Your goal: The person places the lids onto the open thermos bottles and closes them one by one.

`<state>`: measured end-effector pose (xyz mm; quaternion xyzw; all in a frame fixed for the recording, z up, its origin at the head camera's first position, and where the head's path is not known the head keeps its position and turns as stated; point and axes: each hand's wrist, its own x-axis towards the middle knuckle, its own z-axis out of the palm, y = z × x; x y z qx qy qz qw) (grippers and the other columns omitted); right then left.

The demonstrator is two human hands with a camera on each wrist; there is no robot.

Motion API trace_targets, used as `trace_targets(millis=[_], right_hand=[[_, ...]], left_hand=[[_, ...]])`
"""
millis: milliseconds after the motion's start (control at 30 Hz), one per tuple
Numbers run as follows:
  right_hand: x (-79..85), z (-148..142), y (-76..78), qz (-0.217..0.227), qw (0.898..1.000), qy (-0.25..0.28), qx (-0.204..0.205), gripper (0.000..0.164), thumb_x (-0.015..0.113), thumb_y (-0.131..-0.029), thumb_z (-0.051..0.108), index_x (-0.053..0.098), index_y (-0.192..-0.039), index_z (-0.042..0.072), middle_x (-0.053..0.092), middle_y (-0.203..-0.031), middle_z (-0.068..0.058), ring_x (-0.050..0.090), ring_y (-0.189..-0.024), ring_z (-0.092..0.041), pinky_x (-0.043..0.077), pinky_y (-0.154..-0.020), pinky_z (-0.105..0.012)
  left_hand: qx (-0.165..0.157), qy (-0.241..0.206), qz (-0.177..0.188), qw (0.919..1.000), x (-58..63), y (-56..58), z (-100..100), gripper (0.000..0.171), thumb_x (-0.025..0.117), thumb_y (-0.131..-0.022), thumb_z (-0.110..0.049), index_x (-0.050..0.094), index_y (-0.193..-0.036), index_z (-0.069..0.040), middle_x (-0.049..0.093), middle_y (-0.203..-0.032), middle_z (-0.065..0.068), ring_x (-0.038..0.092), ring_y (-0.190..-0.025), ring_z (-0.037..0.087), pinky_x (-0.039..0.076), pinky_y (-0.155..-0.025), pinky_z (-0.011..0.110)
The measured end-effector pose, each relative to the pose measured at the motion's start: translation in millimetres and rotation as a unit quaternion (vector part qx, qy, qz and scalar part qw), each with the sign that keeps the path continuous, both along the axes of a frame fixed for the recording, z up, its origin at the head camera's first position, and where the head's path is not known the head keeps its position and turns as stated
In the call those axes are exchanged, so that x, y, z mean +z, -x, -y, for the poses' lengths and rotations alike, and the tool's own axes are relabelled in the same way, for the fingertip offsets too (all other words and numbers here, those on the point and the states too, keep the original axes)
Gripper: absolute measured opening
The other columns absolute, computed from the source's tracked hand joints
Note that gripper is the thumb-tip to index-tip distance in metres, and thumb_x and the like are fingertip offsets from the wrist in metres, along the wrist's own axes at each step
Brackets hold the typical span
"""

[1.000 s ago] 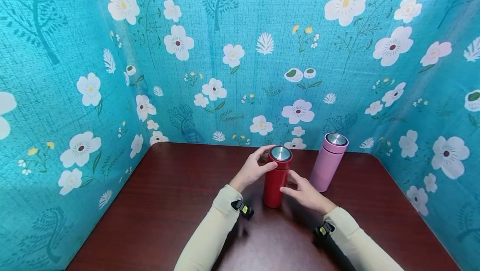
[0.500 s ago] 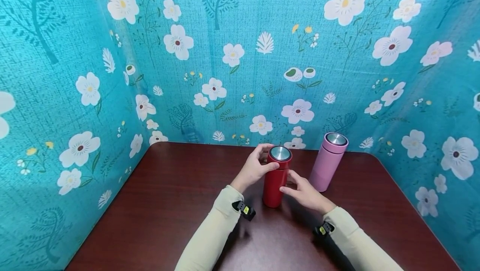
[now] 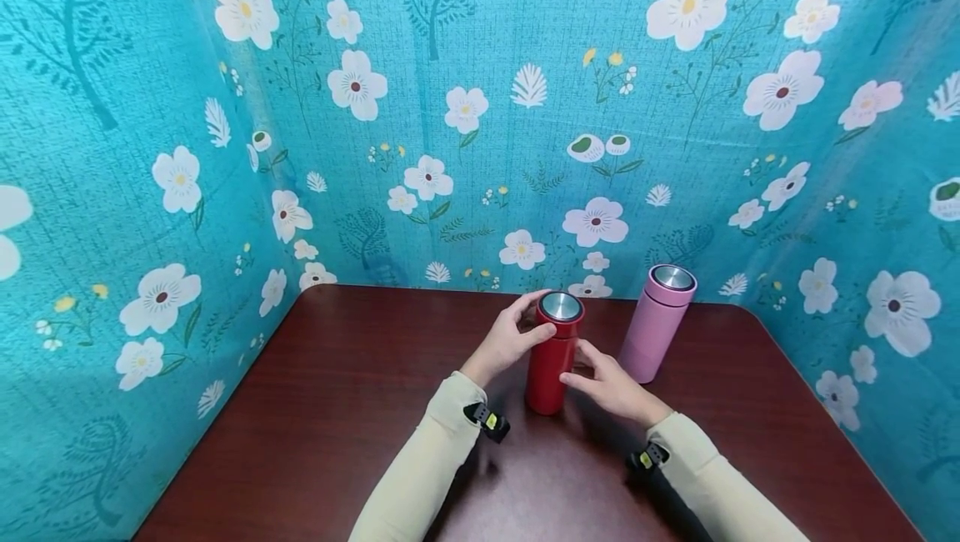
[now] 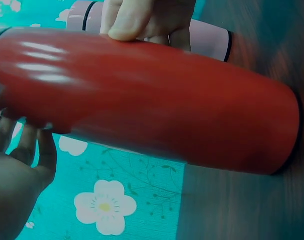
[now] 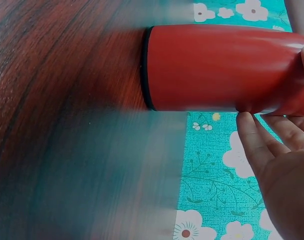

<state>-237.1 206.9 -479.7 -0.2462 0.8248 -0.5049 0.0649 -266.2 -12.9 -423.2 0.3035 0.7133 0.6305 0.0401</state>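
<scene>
A red thermos flask (image 3: 548,379) with a shiny steel disc on its lid stands upright between the two hands. My left hand (image 3: 510,343) grips it at the lid, thumb on the near side and fingers round the back. Lower down, my right hand (image 3: 617,390) holds the body from the right, thumb in front and fingers partly hidden behind. In the left wrist view the red flask (image 4: 161,100) fills the middle, its dark base ring at the tabletop. The right wrist view shows the right-hand fingertips (image 5: 245,119) against the flask's side.
A pink thermos flask (image 3: 658,325) with a steel-topped lid stands behind the right hand, to the right. Everything rests on a dark reddish-brown wooden table (image 3: 322,409). Teal flowered cloth (image 3: 465,175) encloses the back and both sides.
</scene>
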Motion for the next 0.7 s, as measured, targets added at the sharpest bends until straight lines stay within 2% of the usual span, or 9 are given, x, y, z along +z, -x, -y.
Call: trace_targets(millis=[133,300,500,567,700], right_hand=[[0.6,-1,0.1,-0.001,1.000,-0.001,0.002,0.063,0.064,-0.091,0.021,0.031,-0.144,0.013,0.050,-0.136,-0.014,0.050,-0.120,-0.034,0.046,-0.092,-0.043],[-0.3,-1,0.9,-0.015,1.000,-0.002,0.008,0.062,0.065,-0.090,0.026,0.033,-0.142,0.018,0.052,-0.134,-0.009,0.052,-0.119,-0.030,0.047,-0.092,-0.040],[0.4,-1,2.6,-0.024,1.000,-0.004,0.011,0.059,0.065,-0.089,0.029,0.035,-0.140,0.024,0.054,-0.131,-0.004,0.055,-0.116,-0.025,0.048,-0.091,-0.037],[9.1,1,-1.6,-0.021,1.000,-0.009,0.015,0.059,0.065,-0.090,0.026,0.035,-0.141,0.020,0.054,-0.132,-0.007,0.054,-0.117,-0.027,0.048,-0.090,-0.037],[9.8,1,-2.4,-0.015,1.000,-0.015,0.012,0.062,0.064,-0.091,0.026,0.032,-0.143,0.016,0.052,-0.133,-0.011,0.054,-0.117,-0.030,0.048,-0.091,-0.040]], left_hand=[[0.023,0.000,-0.001,0.9997,2.6,-3.2,-5,0.064,0.070,-0.085,-0.022,0.039,-0.141,-0.019,0.053,-0.126,0.003,0.052,-0.110,0.017,0.051,-0.082,0.030],[0.043,-0.010,-0.003,0.9990,2.7,-1.6,-7,0.060,0.073,-0.083,-0.023,0.043,-0.135,-0.021,0.054,-0.119,0.000,0.053,-0.106,0.016,0.052,-0.080,0.031],[0.021,-0.006,-0.002,0.9998,1.6,2.8,-4,0.059,0.071,-0.084,-0.034,0.044,-0.136,-0.024,0.056,-0.118,-0.003,0.054,-0.104,0.015,0.051,-0.081,0.031],[0.014,-0.002,-0.001,0.9999,0.0,4.8,-3,0.059,0.070,-0.085,-0.037,0.044,-0.137,-0.026,0.056,-0.119,-0.004,0.054,-0.104,0.015,0.051,-0.081,0.031],[0.005,0.001,-0.001,1.0000,-2.7,5.7,-2,0.061,0.067,-0.087,-0.038,0.042,-0.141,-0.024,0.055,-0.123,-0.003,0.054,-0.107,0.014,0.051,-0.082,0.030]])
